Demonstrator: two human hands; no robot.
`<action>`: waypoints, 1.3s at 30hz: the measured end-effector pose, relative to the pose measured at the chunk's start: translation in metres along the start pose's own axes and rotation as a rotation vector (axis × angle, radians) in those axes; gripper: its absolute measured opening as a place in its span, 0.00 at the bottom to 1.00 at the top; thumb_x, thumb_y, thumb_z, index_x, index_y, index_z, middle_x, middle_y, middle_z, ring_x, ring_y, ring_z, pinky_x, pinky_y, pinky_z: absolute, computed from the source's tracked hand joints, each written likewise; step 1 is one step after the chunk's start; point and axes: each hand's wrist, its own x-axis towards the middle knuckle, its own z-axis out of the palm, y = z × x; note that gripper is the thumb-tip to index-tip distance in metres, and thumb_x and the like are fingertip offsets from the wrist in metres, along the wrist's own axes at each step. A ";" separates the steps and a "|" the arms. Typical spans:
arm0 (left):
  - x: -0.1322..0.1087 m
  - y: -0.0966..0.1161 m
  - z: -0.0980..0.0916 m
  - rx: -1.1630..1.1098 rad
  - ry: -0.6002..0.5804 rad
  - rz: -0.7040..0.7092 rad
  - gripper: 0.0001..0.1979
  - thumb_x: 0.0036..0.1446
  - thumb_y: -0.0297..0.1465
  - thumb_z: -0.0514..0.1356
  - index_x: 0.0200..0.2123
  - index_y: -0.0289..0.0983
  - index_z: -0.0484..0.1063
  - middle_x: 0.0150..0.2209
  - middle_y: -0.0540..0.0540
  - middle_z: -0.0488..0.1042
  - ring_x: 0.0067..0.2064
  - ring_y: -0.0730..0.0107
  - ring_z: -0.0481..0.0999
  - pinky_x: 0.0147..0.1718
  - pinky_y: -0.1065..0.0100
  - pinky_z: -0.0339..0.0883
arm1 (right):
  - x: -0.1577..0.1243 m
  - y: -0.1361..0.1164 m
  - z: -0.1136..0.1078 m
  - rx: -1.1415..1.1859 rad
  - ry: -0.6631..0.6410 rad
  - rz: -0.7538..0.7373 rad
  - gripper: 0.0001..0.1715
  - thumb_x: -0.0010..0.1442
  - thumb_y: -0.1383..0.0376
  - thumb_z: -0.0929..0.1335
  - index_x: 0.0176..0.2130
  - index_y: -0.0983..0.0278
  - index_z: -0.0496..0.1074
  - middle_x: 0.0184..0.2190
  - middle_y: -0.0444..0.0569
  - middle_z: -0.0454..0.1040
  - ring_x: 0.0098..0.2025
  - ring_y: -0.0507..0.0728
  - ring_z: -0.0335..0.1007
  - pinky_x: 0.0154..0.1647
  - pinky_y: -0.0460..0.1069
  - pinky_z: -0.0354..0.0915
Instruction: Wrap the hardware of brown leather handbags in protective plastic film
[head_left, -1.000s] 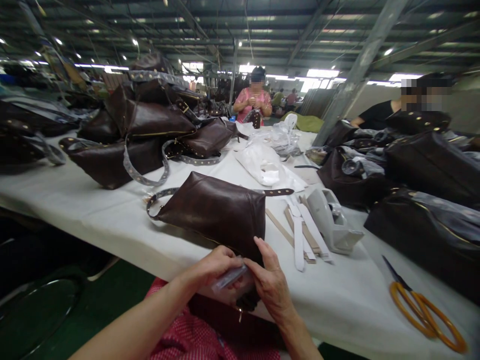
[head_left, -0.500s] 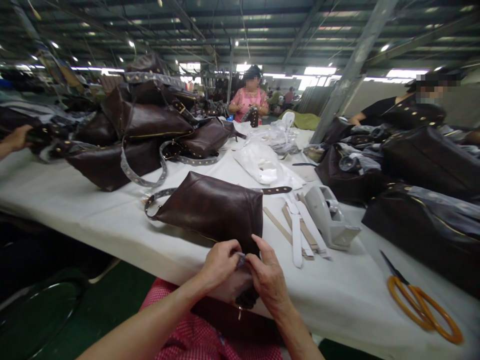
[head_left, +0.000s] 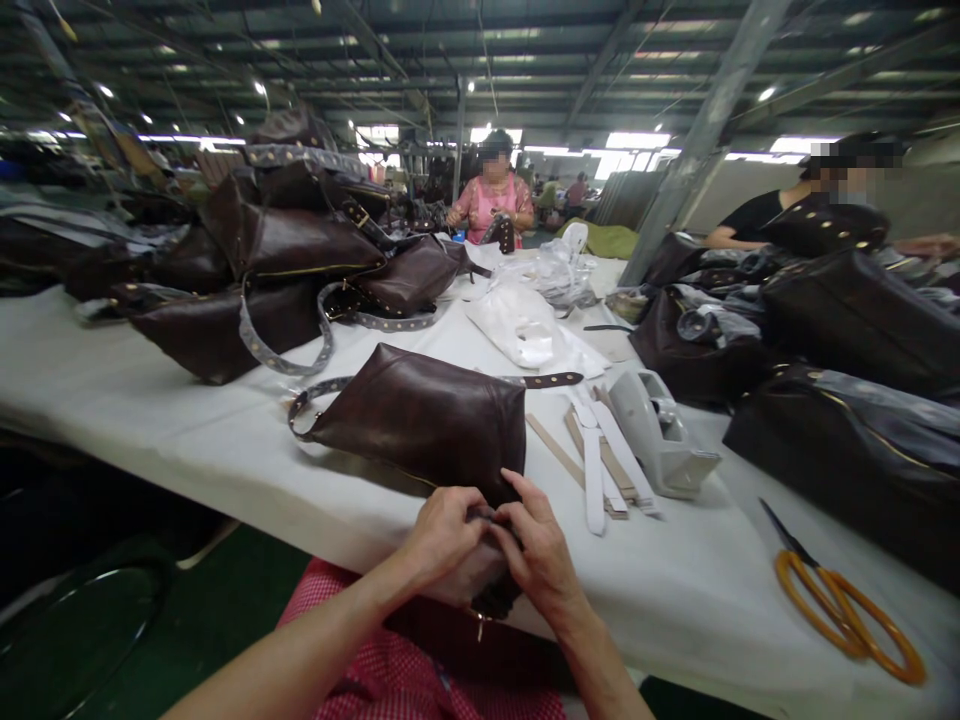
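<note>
A dark brown leather handbag (head_left: 427,420) lies on the table in front of me, its plastic-wrapped strap (head_left: 304,410) looping out at the left. At the bag's near right corner, my left hand (head_left: 448,525) is closed, pinching a crumpled bit of clear plastic film (head_left: 480,514). My right hand (head_left: 536,540) pinches the same film from the other side, its index finger extended against the bag. Under the hands, more film and a dark part with a zipper pull (head_left: 480,628) hang at the table edge. The fingertips partly hide what they grip.
White and tan strips (head_left: 592,465) lie right of the bag, beside a grey tape dispenser (head_left: 664,435). Orange-handled scissors (head_left: 840,600) rest at the right. Brown bags are piled left (head_left: 292,230) and right (head_left: 862,320). Two co-workers sit across the table.
My left hand has shifted slightly toward my right, and less film shows between the fingers. A co-worker's hand at the far left has gone out of view. The bag stays put.
</note>
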 end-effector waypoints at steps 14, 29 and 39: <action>-0.004 0.004 0.003 0.091 0.022 -0.027 0.07 0.54 0.30 0.55 0.31 0.38 0.74 0.30 0.49 0.77 0.34 0.67 0.75 0.33 0.71 0.61 | 0.025 0.000 -0.017 -0.188 -0.167 -0.098 0.12 0.55 0.75 0.64 0.31 0.61 0.74 0.53 0.56 0.66 0.53 0.63 0.64 0.49 0.58 0.70; -0.004 0.014 0.006 0.531 -0.079 0.107 0.09 0.58 0.29 0.52 0.38 0.36 0.70 0.37 0.41 0.76 0.39 0.56 0.76 0.37 0.62 0.68 | 0.012 0.009 -0.018 -0.093 -0.171 -0.132 0.17 0.56 0.78 0.59 0.34 0.63 0.71 0.54 0.57 0.66 0.57 0.60 0.64 0.53 0.56 0.70; -0.008 0.019 0.000 0.507 -0.092 0.085 0.09 0.58 0.31 0.52 0.37 0.35 0.70 0.36 0.40 0.76 0.39 0.56 0.77 0.38 0.63 0.67 | 0.012 0.005 -0.015 -0.135 -0.103 -0.134 0.12 0.58 0.73 0.64 0.34 0.61 0.75 0.53 0.56 0.68 0.55 0.62 0.65 0.51 0.57 0.71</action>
